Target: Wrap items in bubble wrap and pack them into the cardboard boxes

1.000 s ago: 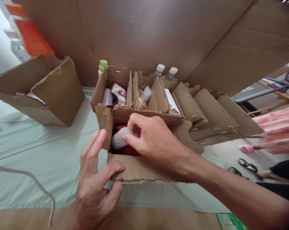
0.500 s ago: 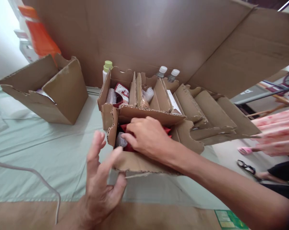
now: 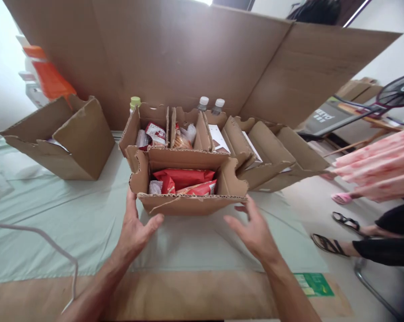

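Observation:
In the middle stands an open cardboard box [image 3: 188,205] with its front wall facing me. Several red packets [image 3: 183,178] lie inside it, and a crumpled clear plastic wrapping [image 3: 155,187] sits in its left end. My left hand [image 3: 138,228] is at the box's lower left corner, fingers stretched along the side and thumb apart in front. At the right corner is my right hand [image 3: 254,228], its fingers reaching the wall and its thumb spread. Both hands are open; whether the hidden fingertips press on the cardboard I cannot tell.
Behind stands a row of cardboard bins [image 3: 153,117] holding packaged goods. A separate carton [image 3: 91,147] stands left, near an orange bottle [image 3: 51,74]. A large cardboard panel [image 3: 175,53] rises behind. A white cable [image 3: 44,235] crosses the pale green cloth [image 3: 98,214]. Another person's feet [image 3: 346,248] show at right.
My right hand has come out of the box and moved to its right corner. My left hand has shifted to the left corner. The view has turned, and the red packets are now uncovered.

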